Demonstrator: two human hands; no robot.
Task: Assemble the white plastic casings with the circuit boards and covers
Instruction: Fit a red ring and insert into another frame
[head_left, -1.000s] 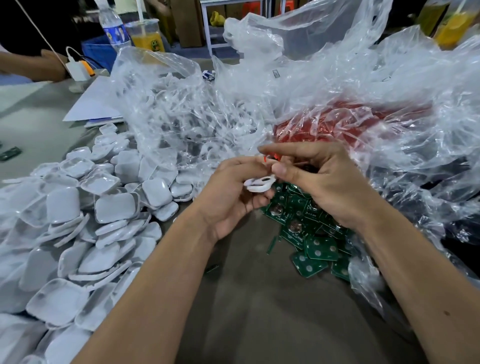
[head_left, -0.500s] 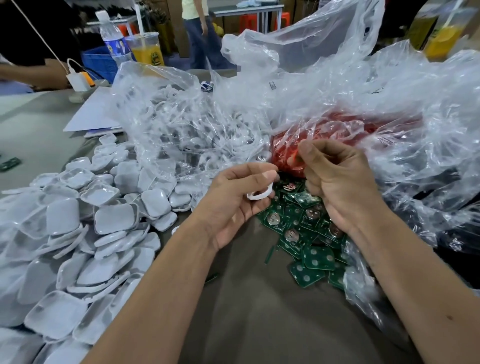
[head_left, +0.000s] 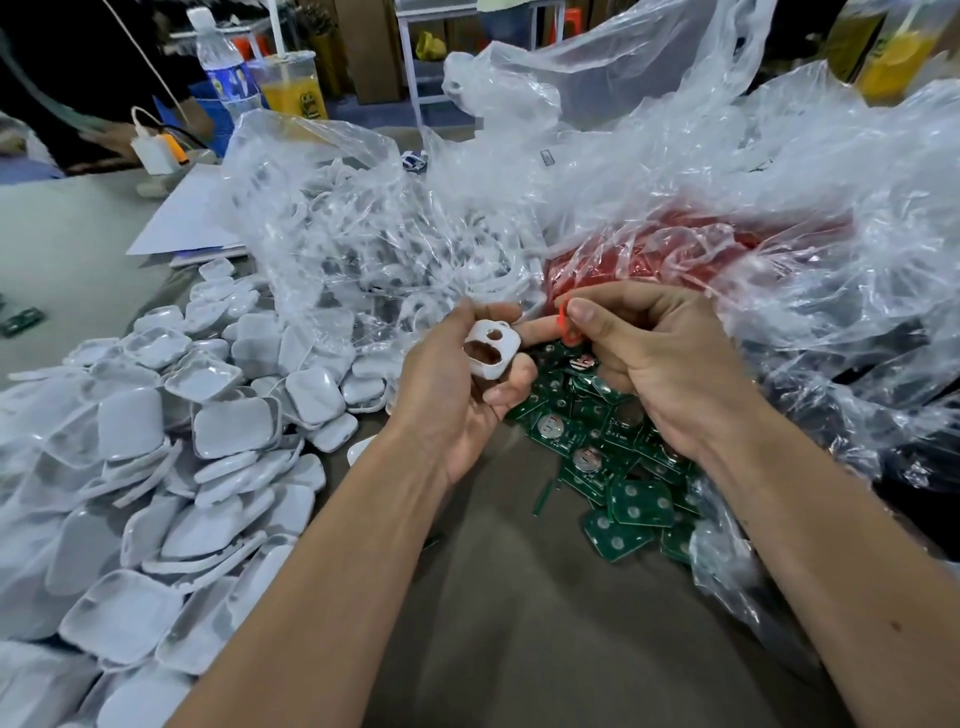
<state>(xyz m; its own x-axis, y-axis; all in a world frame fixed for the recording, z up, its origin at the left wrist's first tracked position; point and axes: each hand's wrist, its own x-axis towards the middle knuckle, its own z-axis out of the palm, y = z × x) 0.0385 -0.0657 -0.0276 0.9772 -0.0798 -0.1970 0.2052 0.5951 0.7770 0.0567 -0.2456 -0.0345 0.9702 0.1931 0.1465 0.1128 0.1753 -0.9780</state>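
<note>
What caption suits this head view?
Left hand holds a white casing; right hand pinches a red piece.

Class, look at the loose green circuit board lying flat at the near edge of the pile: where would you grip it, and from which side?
Pinch the green circuit board by its near edge, coming from the bare table side. It lies flat, with other boards overlapping its far side, so probably only the near edges are free.

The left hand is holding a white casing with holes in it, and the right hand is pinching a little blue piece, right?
Not quite. The head view shows the right hand pinching a small red piece, not a blue one. The left hand does hold the white casing with holes.
</note>
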